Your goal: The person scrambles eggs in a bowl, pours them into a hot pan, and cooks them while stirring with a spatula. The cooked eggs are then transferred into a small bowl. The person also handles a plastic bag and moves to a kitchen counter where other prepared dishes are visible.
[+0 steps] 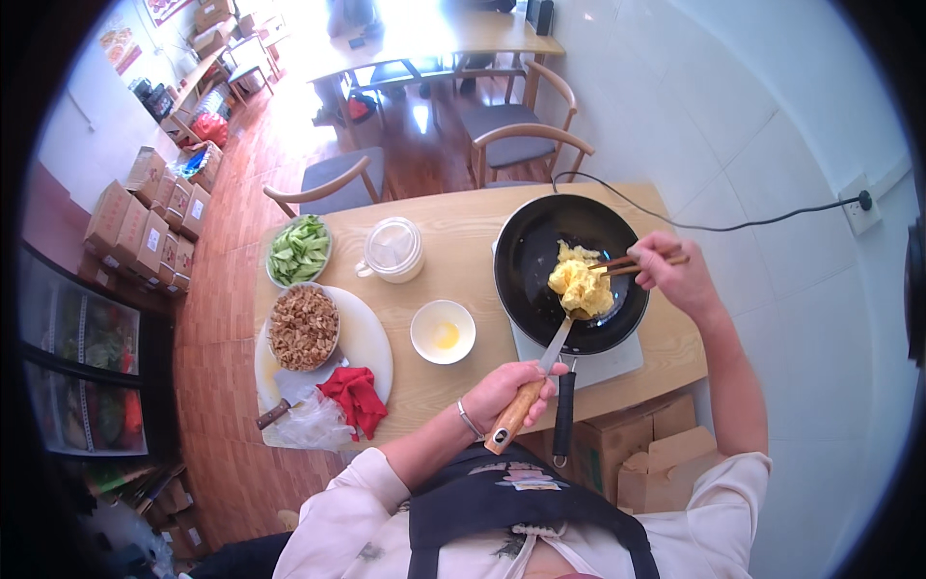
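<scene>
My left hand [508,396] grips the wooden handle of a metal turner [555,349], whose head is under the scrambled egg [581,286] in a black wok [532,239]. My right hand [665,269] holds a pair of wooden chopsticks [615,266], their tips at the yellow egg. The wok rests on a pale flat cooker [623,360], its black handle pointing towards me. To the left of the wok is a white bowl [432,352] with a little yellow egg liquid inside.
Left on the wooden table [463,217] are sliced green vegetable [298,250], a bowl of browned meat pieces [304,326], a lidded plastic container [393,250], a red cloth [354,398], a plastic bag [311,421] and a knife [273,415] by a round board [372,340]. A black cable [752,226] reaches the wall socket.
</scene>
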